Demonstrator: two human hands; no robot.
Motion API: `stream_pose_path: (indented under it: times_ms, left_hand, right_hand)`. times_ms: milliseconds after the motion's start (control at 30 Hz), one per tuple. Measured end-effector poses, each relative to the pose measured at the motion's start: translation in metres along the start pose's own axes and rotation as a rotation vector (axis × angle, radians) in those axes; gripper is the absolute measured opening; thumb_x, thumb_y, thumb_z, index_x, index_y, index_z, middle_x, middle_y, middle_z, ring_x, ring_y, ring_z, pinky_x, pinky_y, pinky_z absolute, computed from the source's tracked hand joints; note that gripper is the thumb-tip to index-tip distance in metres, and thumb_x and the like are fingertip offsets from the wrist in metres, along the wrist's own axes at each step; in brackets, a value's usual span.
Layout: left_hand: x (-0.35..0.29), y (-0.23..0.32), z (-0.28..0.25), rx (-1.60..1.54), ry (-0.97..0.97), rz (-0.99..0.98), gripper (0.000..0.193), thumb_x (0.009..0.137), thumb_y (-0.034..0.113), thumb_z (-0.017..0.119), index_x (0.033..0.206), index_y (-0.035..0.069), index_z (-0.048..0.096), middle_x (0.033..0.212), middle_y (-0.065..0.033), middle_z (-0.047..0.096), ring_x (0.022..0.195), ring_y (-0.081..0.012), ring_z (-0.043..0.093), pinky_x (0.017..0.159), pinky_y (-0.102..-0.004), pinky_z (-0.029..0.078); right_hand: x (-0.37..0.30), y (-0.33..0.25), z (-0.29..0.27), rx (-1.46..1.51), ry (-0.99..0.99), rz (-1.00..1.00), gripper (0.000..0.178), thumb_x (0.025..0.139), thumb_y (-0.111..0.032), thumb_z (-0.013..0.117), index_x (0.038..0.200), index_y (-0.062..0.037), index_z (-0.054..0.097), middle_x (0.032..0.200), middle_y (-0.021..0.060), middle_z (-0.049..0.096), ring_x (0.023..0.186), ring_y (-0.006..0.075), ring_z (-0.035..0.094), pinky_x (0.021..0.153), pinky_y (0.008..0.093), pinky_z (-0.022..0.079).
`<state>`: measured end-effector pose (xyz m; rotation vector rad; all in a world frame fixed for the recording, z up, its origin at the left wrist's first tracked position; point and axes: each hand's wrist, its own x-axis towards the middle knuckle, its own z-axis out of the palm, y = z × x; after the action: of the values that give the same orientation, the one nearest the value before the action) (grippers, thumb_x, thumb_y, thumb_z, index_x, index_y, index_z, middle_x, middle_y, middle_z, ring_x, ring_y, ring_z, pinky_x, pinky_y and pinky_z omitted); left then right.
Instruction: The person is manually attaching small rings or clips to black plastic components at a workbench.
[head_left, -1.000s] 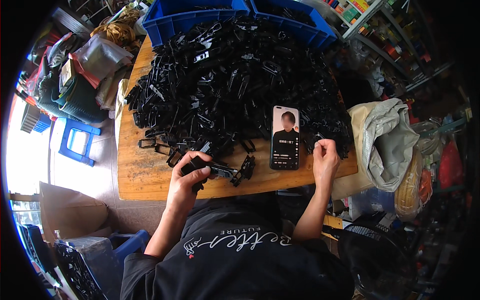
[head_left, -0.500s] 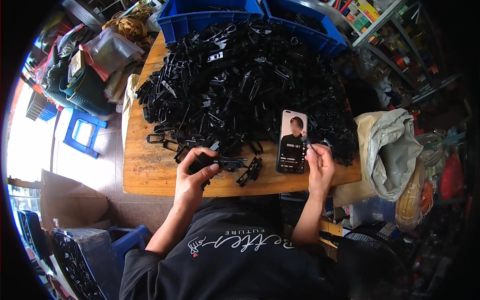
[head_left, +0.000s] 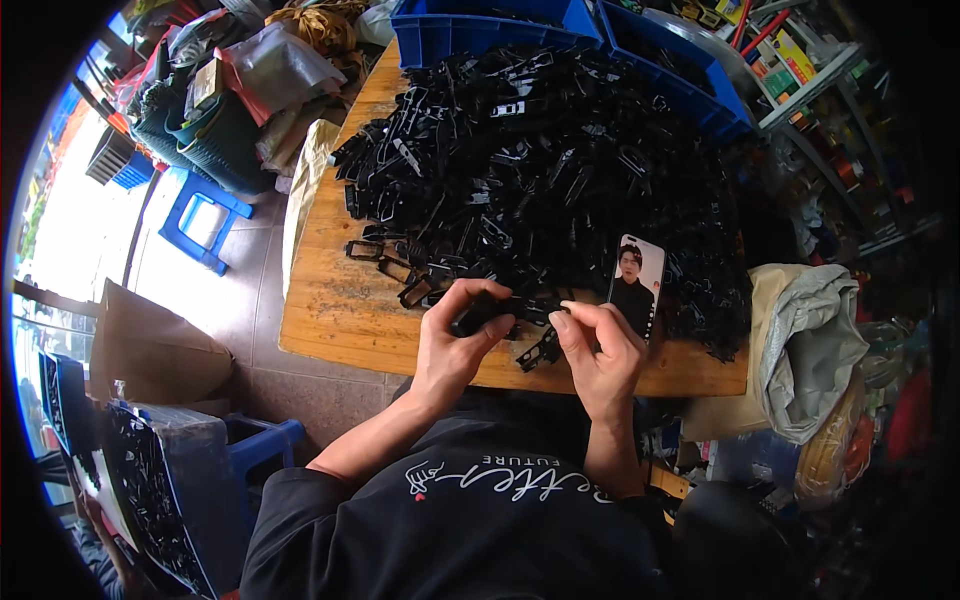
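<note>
Above the table's front edge, my left hand (head_left: 462,335) is closed around a black plastic part (head_left: 490,310), its thumb on the near side and its fingers on the far side. The part reaches rightward to my right hand (head_left: 603,358), whose thumb and forefinger are pinched together at its end. Whatever sits between those right fingertips is too small and dark to make out. Just below the held part, a loose black frame-like piece (head_left: 540,352) lies on the wooden table (head_left: 318,325). A phone (head_left: 637,280) showing a person on its screen lies behind my right hand, which partly covers it.
A big heap of black plastic parts (head_left: 500,180) covers most of the table. Blue bins (head_left: 490,38) stand behind it. At the table's right side is a grey-lined sack (head_left: 815,340). A blue stool (head_left: 205,220) and a brown paper bag (head_left: 150,345) are to the left.
My right hand has come away from the phone's side, leftward to the part in my left hand. The phone's screen picture has changed. The whole view has shifted, so the table appears farther right.
</note>
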<state>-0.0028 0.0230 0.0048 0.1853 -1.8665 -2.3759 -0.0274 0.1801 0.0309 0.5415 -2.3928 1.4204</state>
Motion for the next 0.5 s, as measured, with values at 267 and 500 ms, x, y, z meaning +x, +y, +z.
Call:
stream_pose_path:
  times_ms: [267,500]
  left_hand:
    - [0.005,-0.001,0.002,0.066,-0.035,0.067,0.027,0.074,0.001,0.067,0.098,0.003,0.055,0.086,0.0,0.057,0.076,-0.0062,0.052,0.069,-0.0191,0.042]
    - [0.004,0.006,-0.008,-0.248,-0.065,-0.182,0.034,0.069,0.002,0.07,0.098,0.005,0.053,0.087,-0.0029,0.056,0.076,-0.0101,0.054,0.067,-0.0209,0.045]
  right_hand:
    - [-0.001,0.005,0.007,-0.096,0.038,-0.091,0.019,0.074,-0.005,0.071,0.091,-0.0002,0.063,0.065,0.0032,0.057,0.053,0.008,0.051,0.05,0.0198,0.041]
    - [0.003,0.01,0.008,-0.075,-0.131,0.147,0.04,0.076,-0.027,0.071,0.107,-0.0033,0.061,0.058,-0.0007,0.05,0.051,0.0055,0.045,0.049,0.0185,0.036]
